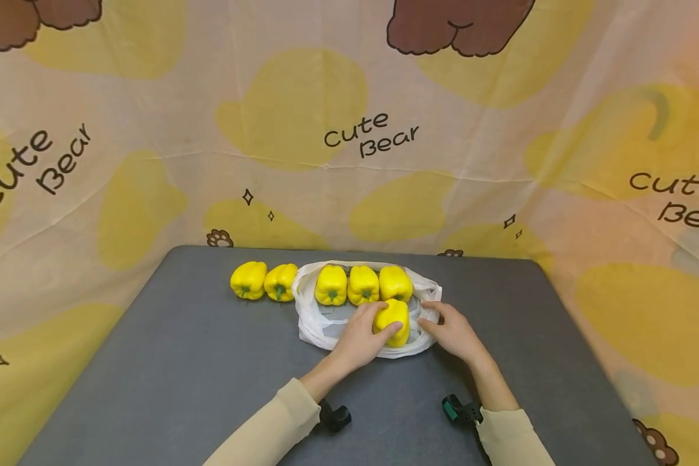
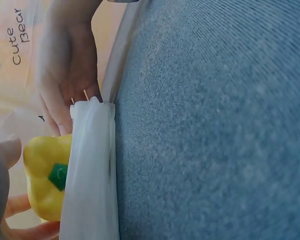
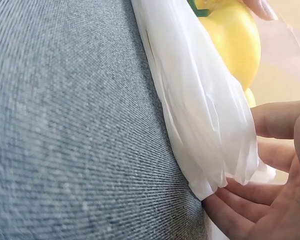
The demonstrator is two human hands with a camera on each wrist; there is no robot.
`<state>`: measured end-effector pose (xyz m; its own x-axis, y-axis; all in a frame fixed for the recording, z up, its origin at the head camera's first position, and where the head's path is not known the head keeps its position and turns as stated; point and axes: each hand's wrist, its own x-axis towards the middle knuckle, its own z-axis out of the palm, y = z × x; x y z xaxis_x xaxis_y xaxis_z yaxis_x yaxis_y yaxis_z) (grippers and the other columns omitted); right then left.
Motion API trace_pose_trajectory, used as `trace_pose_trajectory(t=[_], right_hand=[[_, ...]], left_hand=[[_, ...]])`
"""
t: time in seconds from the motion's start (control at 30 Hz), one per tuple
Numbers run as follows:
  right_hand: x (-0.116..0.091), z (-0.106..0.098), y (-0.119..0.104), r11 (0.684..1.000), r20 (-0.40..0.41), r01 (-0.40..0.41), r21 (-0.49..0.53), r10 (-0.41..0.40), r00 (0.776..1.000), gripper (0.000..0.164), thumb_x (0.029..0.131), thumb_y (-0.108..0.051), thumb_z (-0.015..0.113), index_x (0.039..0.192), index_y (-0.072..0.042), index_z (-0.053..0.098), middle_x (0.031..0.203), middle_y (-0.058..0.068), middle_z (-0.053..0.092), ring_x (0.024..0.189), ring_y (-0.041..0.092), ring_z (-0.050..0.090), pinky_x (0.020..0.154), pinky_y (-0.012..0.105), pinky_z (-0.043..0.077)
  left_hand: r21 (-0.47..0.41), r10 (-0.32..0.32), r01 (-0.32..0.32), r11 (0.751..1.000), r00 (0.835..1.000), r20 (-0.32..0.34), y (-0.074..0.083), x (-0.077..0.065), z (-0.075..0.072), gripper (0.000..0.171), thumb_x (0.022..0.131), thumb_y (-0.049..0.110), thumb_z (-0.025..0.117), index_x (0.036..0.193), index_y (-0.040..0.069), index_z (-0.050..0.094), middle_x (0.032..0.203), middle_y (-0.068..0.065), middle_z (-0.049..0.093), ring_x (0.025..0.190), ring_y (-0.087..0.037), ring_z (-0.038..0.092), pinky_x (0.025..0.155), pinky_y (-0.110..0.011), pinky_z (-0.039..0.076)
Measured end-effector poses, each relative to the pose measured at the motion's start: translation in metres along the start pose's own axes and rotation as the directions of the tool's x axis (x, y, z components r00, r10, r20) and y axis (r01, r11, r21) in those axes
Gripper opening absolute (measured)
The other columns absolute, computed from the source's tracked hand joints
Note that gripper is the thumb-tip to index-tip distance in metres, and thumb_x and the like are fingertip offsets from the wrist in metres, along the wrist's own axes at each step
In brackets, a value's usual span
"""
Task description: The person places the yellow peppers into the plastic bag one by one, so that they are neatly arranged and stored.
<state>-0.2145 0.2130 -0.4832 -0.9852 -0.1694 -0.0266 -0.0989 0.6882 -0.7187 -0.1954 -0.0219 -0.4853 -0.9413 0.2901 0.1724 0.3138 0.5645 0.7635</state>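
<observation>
My left hand [image 1: 361, 336] grips a yellow bell pepper [image 1: 396, 316], thumb in front and fingers behind, at the front right of a white plastic bag [image 1: 310, 323]. In the left wrist view, the pepper's green stem [image 2: 58, 176] shows above the bag's side. At the bag's right rim, my right hand [image 1: 457, 329] has its fingers spread and fairly straight. Its fingers [image 3: 250, 192] touch the bag in the right wrist view. Inside the open bag, a back row holds a left pepper [image 1: 331, 285], a middle pepper [image 1: 363, 285] and a right pepper [image 1: 396, 283].
Left of the bag, two more yellow bell peppers lie on the grey table, an outer one [image 1: 248, 280] and an inner one [image 1: 281, 283] against the bag. A printed cloth [image 1: 291, 110] hangs behind the table [image 1: 210, 362]. Black devices [image 1: 336, 417] sit at both wrists.
</observation>
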Motion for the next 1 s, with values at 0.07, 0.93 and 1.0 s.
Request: trace_pose_trajectory(t=[0.07,0.93,1.0], right_hand=[[0.000,0.000,0.000,1.000,0.002,-0.008,-0.003,0.008,1.000,0.051,0.099,-0.031,0.066,0.141,-0.002,0.057,0.142,0.023,0.055,0.125,0.040,0.053,0.102,0.060,0.045],[-0.002,-0.005,0.001,0.999,0.012,-0.020,0.030,0.020,1.000,0.048,0.100,-0.032,0.063,0.139,-0.006,0.059,0.139,0.022,0.058,0.116,0.037,0.058,0.095,0.057,0.049],[-0.002,-0.005,0.001,0.999,0.014,-0.027,0.034,0.027,1.000,0.048,0.100,-0.033,0.063,0.139,-0.006,0.059,0.139,0.022,0.058,0.117,0.037,0.057,0.096,0.057,0.049]], left_hand=[[-0.004,-0.007,0.007,1.000,1.000,0.011,0.001,0.000,0.000,0.058,0.099,0.049,0.060,0.140,0.008,0.056,0.135,-0.012,0.056,0.119,-0.027,0.055,0.102,-0.048,0.047],[-0.065,-0.023,0.026,0.998,0.998,0.056,0.002,0.006,0.007,0.053,0.097,0.043,0.066,0.138,0.011,0.056,0.126,-0.007,0.060,0.103,-0.017,0.056,0.089,-0.034,0.051],[-0.066,-0.025,0.029,0.997,0.998,0.059,0.002,0.006,0.007,0.054,0.097,0.044,0.066,0.139,0.011,0.056,0.125,-0.007,0.059,0.102,-0.017,0.056,0.088,-0.034,0.051]])
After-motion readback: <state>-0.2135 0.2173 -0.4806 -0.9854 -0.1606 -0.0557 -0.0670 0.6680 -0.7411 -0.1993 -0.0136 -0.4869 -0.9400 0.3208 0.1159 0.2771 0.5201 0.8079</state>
